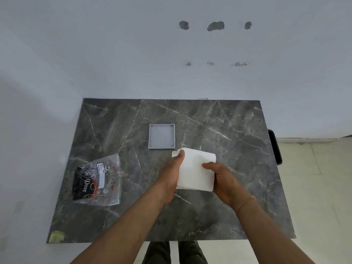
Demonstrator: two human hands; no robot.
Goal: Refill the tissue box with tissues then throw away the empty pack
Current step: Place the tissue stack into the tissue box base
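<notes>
A white stack of tissues (194, 168) is held between both hands above the middle of the dark marble table (238, 140). My left hand (169, 174) grips its left edge, my right hand (222, 178) grips its right edge. Just beyond the stack lies a shallow grey square tissue box (162, 136), open at the top with nothing inside. The clear plastic tissue pack (99, 181), printed black and red, lies flat at the table's left side, apart from both hands.
A white wall rises behind the table. A black object (275, 147) sticks out past the table's right edge. A yellowish scrap (56, 236) sits at the front left corner. Pale floor tiles lie to the right.
</notes>
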